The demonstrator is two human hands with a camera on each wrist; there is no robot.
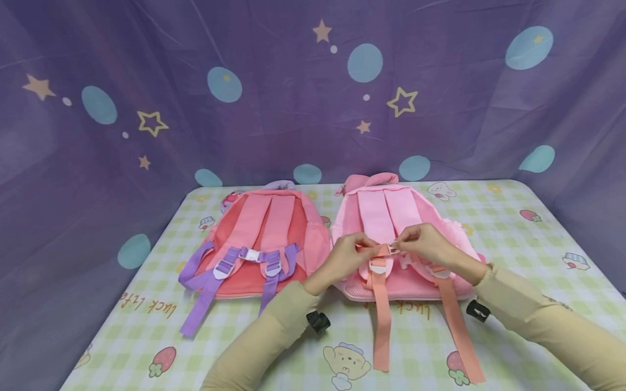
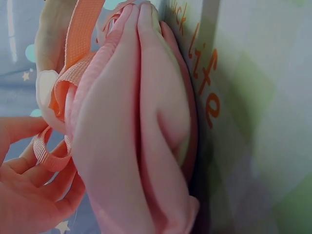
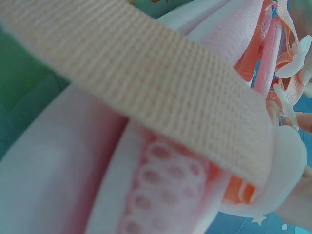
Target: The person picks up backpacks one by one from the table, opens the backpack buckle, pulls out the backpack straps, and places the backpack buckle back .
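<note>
A pink backpack (image 1: 349, 277) lies back side up with its shoulder straps showing. Over it, my left hand (image 1: 344, 258) pinches a short orange strap (image 1: 380, 250); in the left wrist view the strap loops beside the fingers (image 2: 58, 187). At the strap's end is a white plastic buckle (image 1: 393, 248), pinched by the fingertips of my right hand (image 1: 427, 244). A pale clip piece (image 1: 406, 262) shows just below that hand. In the right wrist view a broad orange strap (image 3: 146, 83) covers much of the work, with the fingers at the right edge.
To the left lies a coral backpack (image 1: 220, 282) with purple straps and a white buckle (image 1: 252, 255) joining them. Two long orange strap tails (image 1: 381, 326) hang toward the front over the green checked tablecloth (image 1: 274, 358). A purple curtain (image 1: 293, 136) stands behind the table.
</note>
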